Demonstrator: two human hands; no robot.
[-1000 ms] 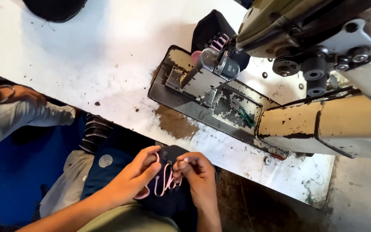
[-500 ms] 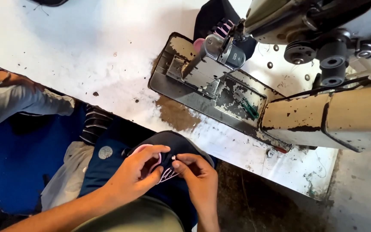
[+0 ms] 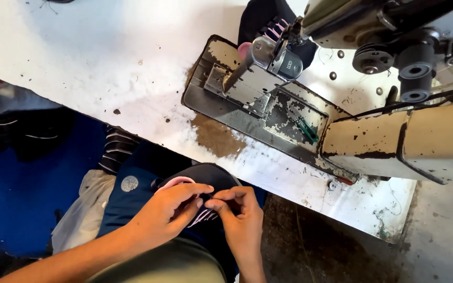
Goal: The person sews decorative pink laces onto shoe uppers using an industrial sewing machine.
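Hands (image 3: 205,212) pinch dark pink-striped fabric (image 3: 205,216) below the worn table edge (image 3: 289,178), sewing machine (image 3: 342,105) beyond.

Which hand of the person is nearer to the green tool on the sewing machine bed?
Right. The right hand lies below the green tool; the left hand is farther left, both on the dark garment.

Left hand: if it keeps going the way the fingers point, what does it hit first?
The left hand points right, toward the right hand. It would meet that hand's fingertips first, over the dark garment with pink stripes; they look nearly touching, depth unclear.
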